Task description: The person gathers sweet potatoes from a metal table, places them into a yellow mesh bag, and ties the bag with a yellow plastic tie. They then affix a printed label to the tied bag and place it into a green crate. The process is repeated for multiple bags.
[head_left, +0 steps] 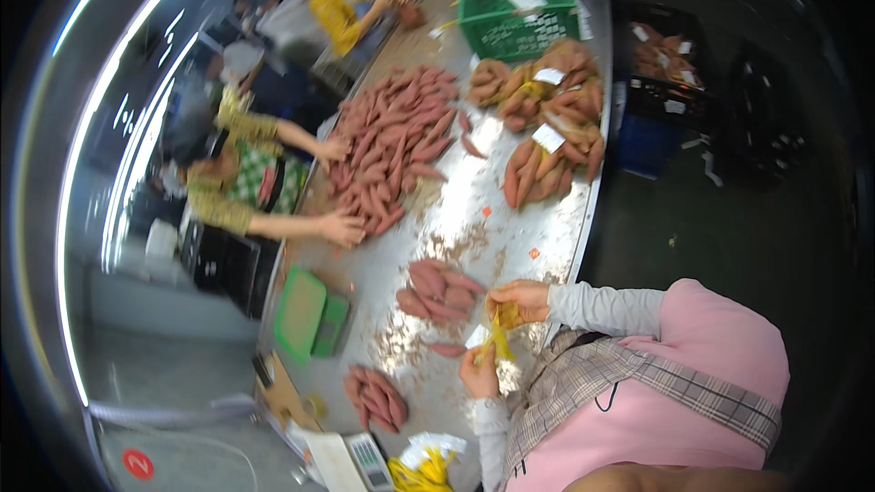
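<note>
A yellow mesh bag [499, 339] is stretched between my two hands at the table's near edge. My left hand [480, 372] pinches its lower end, beside a white label [476, 337]. Around its other end the fingers of my right hand [521, 302] are closed. Just beyond my hands lies a small pile of sweet potatoes [439, 290], with a single sweet potato [447, 349] close to my left hand. Another small heap of sweet potatoes [375, 397] sits farther left. What the bag holds, if anything, I cannot make out.
A co-worker's hands [343, 229] rest on a large sweet potato heap [392, 141]. Filled net bags [551, 155] and a green crate [518, 14] stand at the far end. A green basket [310, 314], a scale [369, 460] and yellow nets [424, 471] lie left.
</note>
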A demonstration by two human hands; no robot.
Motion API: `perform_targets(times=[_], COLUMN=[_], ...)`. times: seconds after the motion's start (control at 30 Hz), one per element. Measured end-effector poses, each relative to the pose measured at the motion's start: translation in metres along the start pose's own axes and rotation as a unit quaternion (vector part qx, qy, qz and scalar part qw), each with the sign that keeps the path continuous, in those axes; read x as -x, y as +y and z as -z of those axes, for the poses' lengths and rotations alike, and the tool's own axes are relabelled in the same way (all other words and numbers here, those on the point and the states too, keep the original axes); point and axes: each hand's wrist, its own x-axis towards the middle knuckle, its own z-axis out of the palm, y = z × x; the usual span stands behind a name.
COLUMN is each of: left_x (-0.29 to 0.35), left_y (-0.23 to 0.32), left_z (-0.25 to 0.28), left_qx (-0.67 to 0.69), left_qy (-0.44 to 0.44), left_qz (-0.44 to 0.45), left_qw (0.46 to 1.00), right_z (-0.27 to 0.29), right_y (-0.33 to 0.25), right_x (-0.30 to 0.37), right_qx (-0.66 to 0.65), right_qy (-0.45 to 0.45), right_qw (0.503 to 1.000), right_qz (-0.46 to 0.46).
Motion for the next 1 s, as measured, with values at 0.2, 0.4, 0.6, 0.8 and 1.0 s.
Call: perform_targets(times=[0.2, 0.4, 0.6, 0.8, 1.0], left_x=[0.0, 0.01, 0.031, 0.015, 0.028], left_y=[-0.01, -0.013, -0.033, 0.018, -0.028], left_z=[0.025, 0.031, 0.026, 0.041, 0.012], left_qx=[0.217, 0.687, 0.044, 0.604, 0.275], left_qy=[-0.031, -0.316, 0.091, 0.173, 0.004], left_qz=[0.03, 0.009, 0.0, 0.152, 0.157], left_qw=[0.975, 0.654, 0.995, 0.763, 0.949], right_z=[-0.008, 0.068, 0.024, 0.025, -0.012], right_y=[0.014, 0.036, -0.002, 0.026, -0.007], right_x=[-0.001, -0.059, -0.062, -0.058, -0.074], right_qx=[0.115, 0.545, -0.002, 0.643, 0.073], right_qy=[-0.027, 0.084, -0.193, -0.1, 0.07], right_qw=[0.993, 0.823, 0.964, 0.756, 0.991], right_qz=[-0.01, 0.135, -0.183, 0.073, -0.089])
